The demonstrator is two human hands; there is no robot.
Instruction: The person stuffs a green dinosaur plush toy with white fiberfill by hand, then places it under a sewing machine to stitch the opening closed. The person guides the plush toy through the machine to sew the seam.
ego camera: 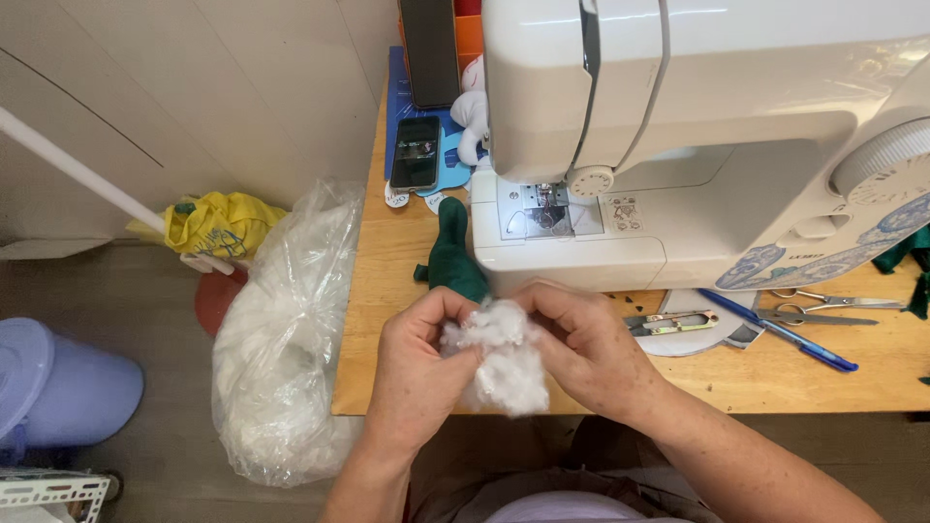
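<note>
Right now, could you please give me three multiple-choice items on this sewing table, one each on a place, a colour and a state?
1. Where does the dark green fabric piece lie?
A. On the wooden table, left of the white sewing machine
B. In the lilac bin
C. On the phone

2. What colour is the fluffy stuffing wad held between the hands?
A. Yellow
B. White
C. Blue

3. How do the left hand and right hand stand?
A. Both flat on the table
B. One holding scissors
C. Both in a grip on the wad

Answers:
1 A, the green piece rests on the wood beside the machine's base.
2 B, the wad is white, like the filling in the clear plastic bag.
3 C, fingers of both hands pinch the wad.
</note>
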